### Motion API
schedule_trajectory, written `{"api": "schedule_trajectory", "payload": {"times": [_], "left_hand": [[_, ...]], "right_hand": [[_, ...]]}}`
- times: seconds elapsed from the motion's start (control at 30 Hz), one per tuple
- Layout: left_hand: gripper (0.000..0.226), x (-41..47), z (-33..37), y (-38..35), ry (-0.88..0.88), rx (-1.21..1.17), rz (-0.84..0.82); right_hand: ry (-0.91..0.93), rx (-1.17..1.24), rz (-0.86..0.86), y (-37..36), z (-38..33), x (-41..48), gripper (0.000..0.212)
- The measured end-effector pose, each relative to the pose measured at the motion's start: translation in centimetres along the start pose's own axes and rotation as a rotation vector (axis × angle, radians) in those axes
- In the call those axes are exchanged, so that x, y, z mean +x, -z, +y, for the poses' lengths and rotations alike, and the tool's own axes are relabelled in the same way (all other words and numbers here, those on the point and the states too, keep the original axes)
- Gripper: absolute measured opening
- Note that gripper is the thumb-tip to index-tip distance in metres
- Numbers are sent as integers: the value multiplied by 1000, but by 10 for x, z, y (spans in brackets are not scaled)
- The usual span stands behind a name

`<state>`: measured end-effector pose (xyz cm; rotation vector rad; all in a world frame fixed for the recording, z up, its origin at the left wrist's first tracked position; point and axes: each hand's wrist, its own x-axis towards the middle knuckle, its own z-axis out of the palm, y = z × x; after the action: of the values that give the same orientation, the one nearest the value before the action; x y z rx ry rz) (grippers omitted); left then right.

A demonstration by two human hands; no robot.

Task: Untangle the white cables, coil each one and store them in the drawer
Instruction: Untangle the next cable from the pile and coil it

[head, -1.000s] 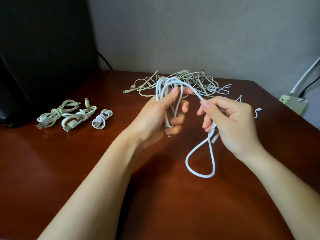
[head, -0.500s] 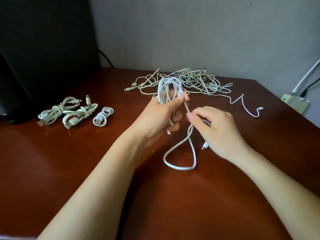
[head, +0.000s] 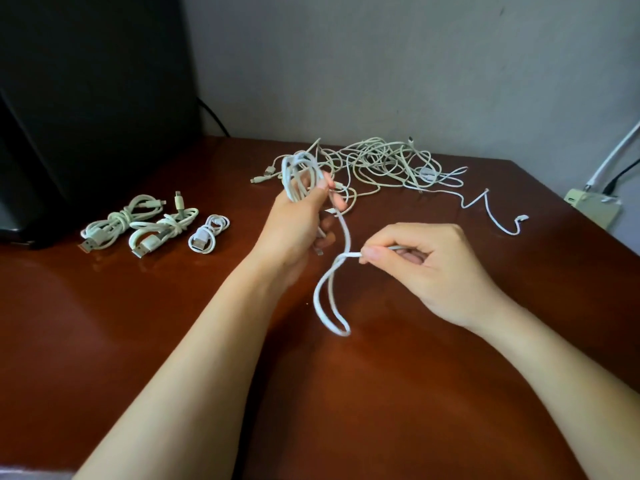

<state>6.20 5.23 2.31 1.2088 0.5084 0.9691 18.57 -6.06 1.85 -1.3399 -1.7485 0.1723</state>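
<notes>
Left hand [head: 294,223] raised, fingers curled round the coiled white cable [head: 300,178]; right hand [head: 426,268] lower, pinching its loose end, a loop dangling above the table [head: 104,323].

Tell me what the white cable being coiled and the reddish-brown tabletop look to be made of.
The white cable: probably soft plastic or rubber sheath, matte; it droops in smooth loops. The reddish-brown tabletop: likely varnished wood or laminate, glossy; it mirrors light.

Glossy reddish wood table [head: 138,323]; smooth white plastic-coated cables [head: 381,161]
</notes>
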Motion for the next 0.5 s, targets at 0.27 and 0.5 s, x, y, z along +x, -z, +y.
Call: {"api": "schedule_trajectory", "payload": {"times": [0.27,0.5], "left_hand": [[26,18,-12,35,-77,328,500],[26,22,-7,35,37,77,513]], "right_hand": [[52,336,296,8,-8,3,19],[-57,-164,635,18,11,6,17]]}}
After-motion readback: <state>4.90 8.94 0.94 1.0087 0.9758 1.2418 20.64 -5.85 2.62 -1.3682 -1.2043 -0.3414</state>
